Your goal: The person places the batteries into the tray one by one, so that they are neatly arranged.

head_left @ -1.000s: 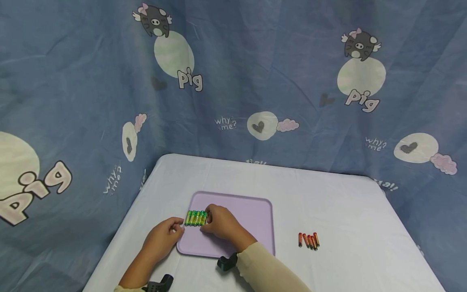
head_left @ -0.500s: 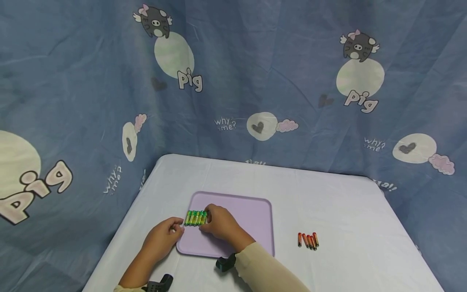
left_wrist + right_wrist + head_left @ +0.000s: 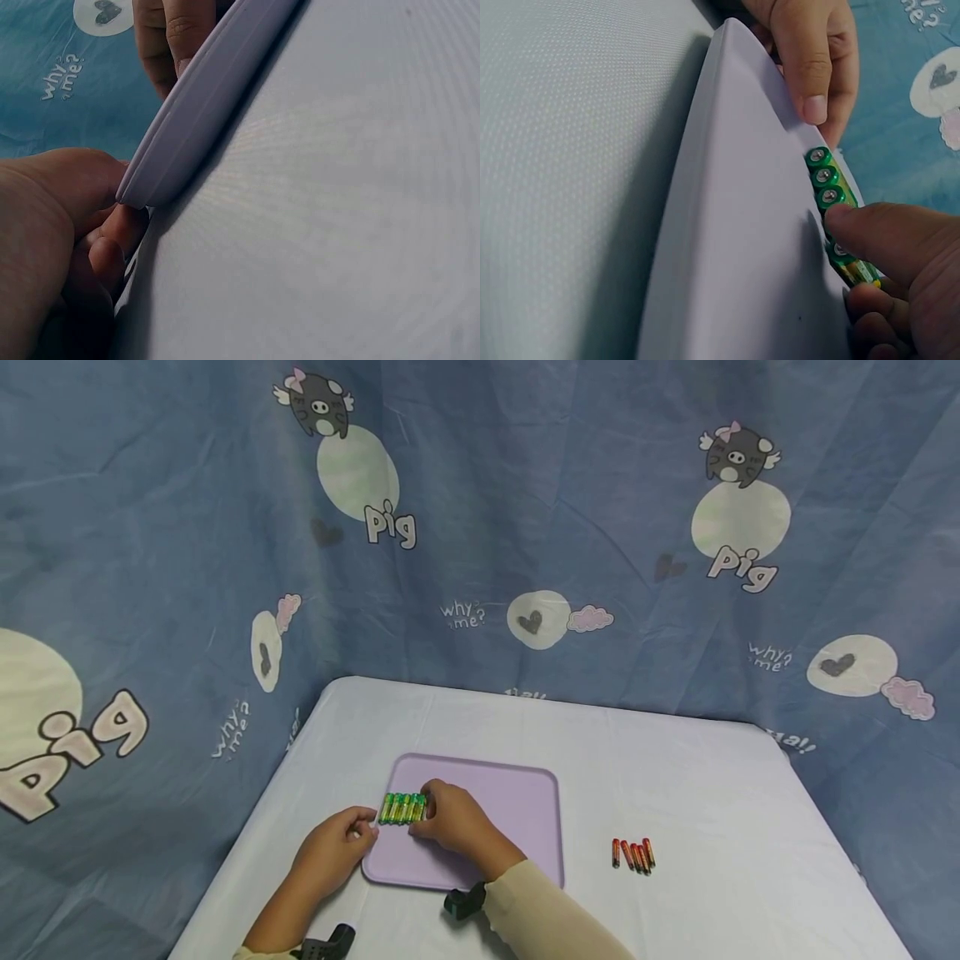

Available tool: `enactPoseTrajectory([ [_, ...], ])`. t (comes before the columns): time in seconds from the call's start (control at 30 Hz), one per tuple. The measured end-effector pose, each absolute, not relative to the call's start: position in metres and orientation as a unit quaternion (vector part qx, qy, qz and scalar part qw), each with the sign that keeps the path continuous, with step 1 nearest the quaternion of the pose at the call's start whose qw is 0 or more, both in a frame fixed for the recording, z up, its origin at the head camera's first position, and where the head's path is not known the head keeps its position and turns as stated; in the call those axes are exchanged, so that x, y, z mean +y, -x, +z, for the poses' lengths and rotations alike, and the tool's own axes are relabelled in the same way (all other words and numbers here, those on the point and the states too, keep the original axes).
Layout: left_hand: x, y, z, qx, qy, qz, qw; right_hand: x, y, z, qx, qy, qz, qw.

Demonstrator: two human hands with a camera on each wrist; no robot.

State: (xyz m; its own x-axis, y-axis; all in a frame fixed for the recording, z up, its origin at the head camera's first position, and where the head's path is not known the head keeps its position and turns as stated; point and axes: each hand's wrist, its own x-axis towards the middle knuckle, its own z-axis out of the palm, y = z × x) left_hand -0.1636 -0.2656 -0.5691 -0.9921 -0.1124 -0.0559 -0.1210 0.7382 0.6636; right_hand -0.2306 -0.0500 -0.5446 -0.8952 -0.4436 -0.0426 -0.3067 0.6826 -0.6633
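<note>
Several green-and-yellow batteries [image 3: 399,808] lie side by side in a row along the left part of a lilac tray [image 3: 517,810]. My right hand [image 3: 461,822] has its thumb and curled fingers about the right end of that row, pinching a battery. In the right wrist view the thumb [image 3: 889,236] covers part of the batteries' ends [image 3: 823,176]. At the tray's left edge is my left hand [image 3: 333,852]. The left wrist view has its thumb [image 3: 82,176] at the tray's rim [image 3: 169,154], other fingers curled below, so it pinches the edge.
Several red batteries [image 3: 633,856] lie on the white-covered table [image 3: 712,827], right of the tray. A blue curtain [image 3: 480,527] with pig prints hangs behind and to the left. Each wrist wears a black device [image 3: 465,902].
</note>
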Motion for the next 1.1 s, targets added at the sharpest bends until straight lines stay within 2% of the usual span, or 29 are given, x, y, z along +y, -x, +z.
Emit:
enactPoseTrajectory([
  [0.47, -0.266, 0.164, -0.568, 0.933, 0.068, 0.354, 0.008, -0.010, 0.227, -0.539, 0.898, 0.207, -0.369, 0.119],
  [1.1, -0.264, 0.163, -0.569, 0.933, 0.065, 0.354, 0.009, 0.071, 0.206, -0.532, 0.911, 0.198, -0.360, 0.016],
])
